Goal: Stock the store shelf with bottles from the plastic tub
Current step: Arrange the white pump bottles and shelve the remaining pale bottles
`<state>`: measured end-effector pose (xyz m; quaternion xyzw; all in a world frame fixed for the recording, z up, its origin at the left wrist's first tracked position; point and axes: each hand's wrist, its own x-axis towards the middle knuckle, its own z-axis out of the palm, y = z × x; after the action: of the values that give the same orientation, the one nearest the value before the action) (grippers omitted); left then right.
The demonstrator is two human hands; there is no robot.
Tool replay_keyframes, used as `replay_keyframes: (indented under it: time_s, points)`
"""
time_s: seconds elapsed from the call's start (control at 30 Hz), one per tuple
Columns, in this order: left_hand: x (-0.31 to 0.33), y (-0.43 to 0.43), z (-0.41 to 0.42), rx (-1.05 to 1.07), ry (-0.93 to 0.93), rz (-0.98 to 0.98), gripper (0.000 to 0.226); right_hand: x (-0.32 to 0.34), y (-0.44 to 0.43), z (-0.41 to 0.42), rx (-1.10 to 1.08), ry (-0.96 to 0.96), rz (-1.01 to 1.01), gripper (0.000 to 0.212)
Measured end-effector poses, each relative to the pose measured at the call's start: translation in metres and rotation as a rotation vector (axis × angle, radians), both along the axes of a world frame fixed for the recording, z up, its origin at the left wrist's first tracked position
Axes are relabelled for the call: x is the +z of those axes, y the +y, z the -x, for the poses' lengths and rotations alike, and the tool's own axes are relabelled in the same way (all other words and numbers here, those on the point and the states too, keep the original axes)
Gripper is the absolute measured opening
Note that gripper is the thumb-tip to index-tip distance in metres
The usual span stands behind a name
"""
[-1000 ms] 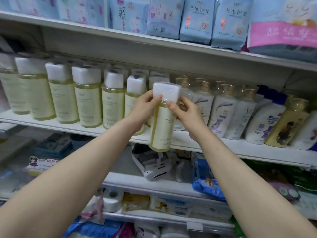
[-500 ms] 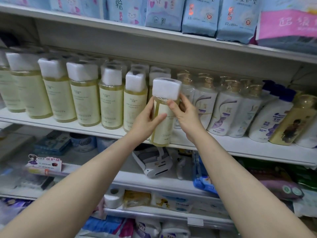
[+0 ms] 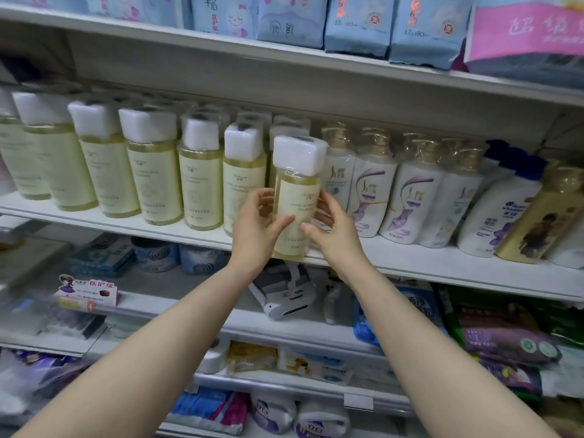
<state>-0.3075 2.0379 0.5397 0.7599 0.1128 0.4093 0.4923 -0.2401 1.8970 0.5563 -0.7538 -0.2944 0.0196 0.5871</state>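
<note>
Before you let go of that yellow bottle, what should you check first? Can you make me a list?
1. Both hands on the bottle: ok. The left hand and right hand hold the yellow bottle by its sides.
2. Standing upright, white cap on top: ok.
3. Label facing front: ok.
4. Bottom fully on the shelf: cannot tell; it is right at the front edge.
5. Lined up with the matching bottles on its left: not ok; it stands nearer the edge than they do.
</note>
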Motion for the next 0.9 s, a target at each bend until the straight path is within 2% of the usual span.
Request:
replay_keyframes:
  time_s: [0.13,0.23,0.33,0.57,0.9]
  points:
    - [-0.008,-0.004,-0.003,0.103,0.025,-0.065,0.052,-0.001,0.007,0.004,-0.091,-0.026,-0.017,0.067]
    - [-0.01,-0.004,0.001,0.125,0.017,-0.061,0.046,-0.002,0.01,-0.001,-0.122,-0.044,0.028,0.068]
    - [-0.013,-0.005,0.007,0.07,0.01,-0.049,0.046,-0.005,0.015,-0.004,-0.151,-0.09,0.101,0.065]
    - [-0.021,0.0,0.009,-0.033,0.093,-0.167,0.07,-0.01,0.038,-0.006,-0.166,-0.036,0.061,0.062]
    - [-0.021,0.012,-0.004,-0.076,0.132,-0.21,0.075,-0.011,0.048,-0.019,-0.212,-0.055,0.057,0.056]
